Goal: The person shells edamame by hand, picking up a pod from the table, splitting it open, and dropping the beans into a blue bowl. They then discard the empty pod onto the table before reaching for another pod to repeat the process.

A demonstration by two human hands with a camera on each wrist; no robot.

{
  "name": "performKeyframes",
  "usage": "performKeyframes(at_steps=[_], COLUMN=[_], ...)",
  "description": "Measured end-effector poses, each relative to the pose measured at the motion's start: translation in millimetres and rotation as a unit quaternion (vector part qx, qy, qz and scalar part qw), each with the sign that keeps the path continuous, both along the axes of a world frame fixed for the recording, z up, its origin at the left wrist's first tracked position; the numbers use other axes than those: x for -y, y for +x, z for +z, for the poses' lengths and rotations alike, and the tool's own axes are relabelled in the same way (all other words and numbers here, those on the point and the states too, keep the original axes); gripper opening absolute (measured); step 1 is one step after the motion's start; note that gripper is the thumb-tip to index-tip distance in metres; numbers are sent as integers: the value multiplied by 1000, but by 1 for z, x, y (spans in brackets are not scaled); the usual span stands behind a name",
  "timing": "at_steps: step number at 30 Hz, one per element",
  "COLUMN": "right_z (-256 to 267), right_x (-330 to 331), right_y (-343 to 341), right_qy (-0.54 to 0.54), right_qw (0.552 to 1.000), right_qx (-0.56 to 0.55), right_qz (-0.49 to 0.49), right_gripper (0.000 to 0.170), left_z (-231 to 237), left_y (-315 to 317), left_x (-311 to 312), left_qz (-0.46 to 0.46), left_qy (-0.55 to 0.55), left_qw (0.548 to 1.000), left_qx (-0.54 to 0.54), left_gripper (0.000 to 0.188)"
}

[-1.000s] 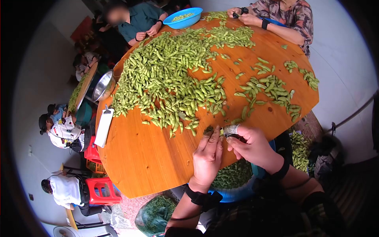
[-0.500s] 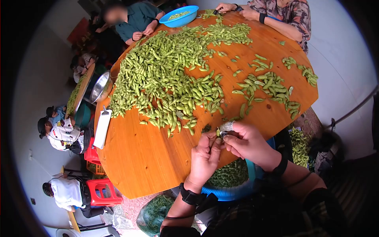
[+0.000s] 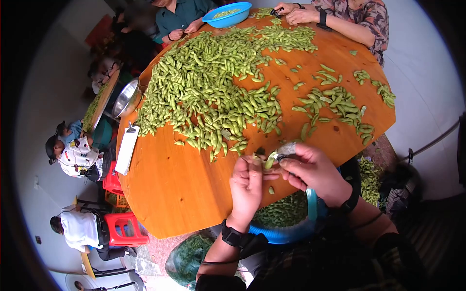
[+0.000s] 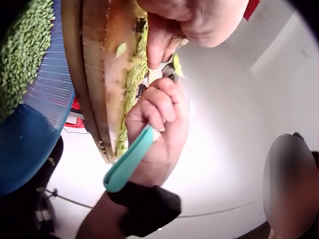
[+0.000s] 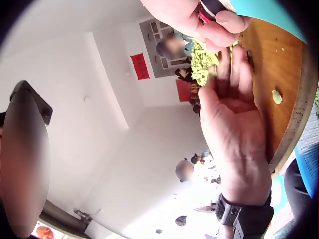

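Note:
In the head view, the left hand [image 3: 246,186] pinches a green pod [image 3: 269,161] between thumb and fingertips above the table's near edge. Close against it, the right hand [image 3: 315,172] grips a tool with a teal handle [image 3: 311,203]. Its dark metal end [image 4: 169,72] meets the pod in the left wrist view, where the handle sticks out below the curled right fingers. A pale wrap covers a right fingertip. The right wrist view shows the left palm [image 5: 237,124] upward, with the pod mostly hidden by fingers.
Many pods [image 3: 208,82] are heaped across the wooden table [image 3: 174,203], with a smaller group [image 3: 335,102] at right. A blue basin [image 3: 286,235] of green beans sits below the near edge. A clipboard [image 3: 127,150] lies at left; two people sit opposite.
The pod between the hands shows more plainly, with its far end tilted up. A small green piece now lies on the table just below the hands.

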State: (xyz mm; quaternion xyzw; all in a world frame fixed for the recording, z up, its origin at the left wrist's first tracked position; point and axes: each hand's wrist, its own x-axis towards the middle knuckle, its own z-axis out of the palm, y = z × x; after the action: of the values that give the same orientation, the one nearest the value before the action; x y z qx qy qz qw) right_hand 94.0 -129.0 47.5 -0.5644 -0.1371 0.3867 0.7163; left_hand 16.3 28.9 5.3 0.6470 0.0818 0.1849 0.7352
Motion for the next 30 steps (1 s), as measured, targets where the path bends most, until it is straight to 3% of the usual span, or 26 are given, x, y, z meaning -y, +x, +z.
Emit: performKeyframes(at_steps=[1,5,10,16,19,22,24,26,30], right_z=[5,-4,-17,-10,-5,10,-1,3,-9], right_x=[0,1,-11,-4,4,7,5,9,2], right_y=[-1,5,-8,-11,-6,-7,9,9,3], right_qy=[13,27,16,21,-31,-51,-62,-119,-96], right_qw=[999,999,982,996,996,992,942,921,913], right_qx=[-5,9,158,86,86,108,312,365,397], right_qz=[-29,-46,-99,-29,16,-42,-111,-64,-16], right_gripper=[14,16,19,17,21,28,26,22,19], left_z=[1,1,-1,-3,1,2,2,2,3], left_y=[1,2,6,3,3,3,2,2,2], left_x=[-1,-4,-8,-17,-15,-15,-12,-11,-9], left_qz=[5,-14,-93,-98,-107,-105,-108,-113,-115], left_qy=[-65,-85,-141,-252,-288,-279,-241,-201,-164], left_qw=[998,996,985,962,951,954,964,973,979], left_qx=[11,-25,-28,-25,-17,-7,-9,-13,-23], left_gripper=[19,21,18,12,9,9,10,10,11])
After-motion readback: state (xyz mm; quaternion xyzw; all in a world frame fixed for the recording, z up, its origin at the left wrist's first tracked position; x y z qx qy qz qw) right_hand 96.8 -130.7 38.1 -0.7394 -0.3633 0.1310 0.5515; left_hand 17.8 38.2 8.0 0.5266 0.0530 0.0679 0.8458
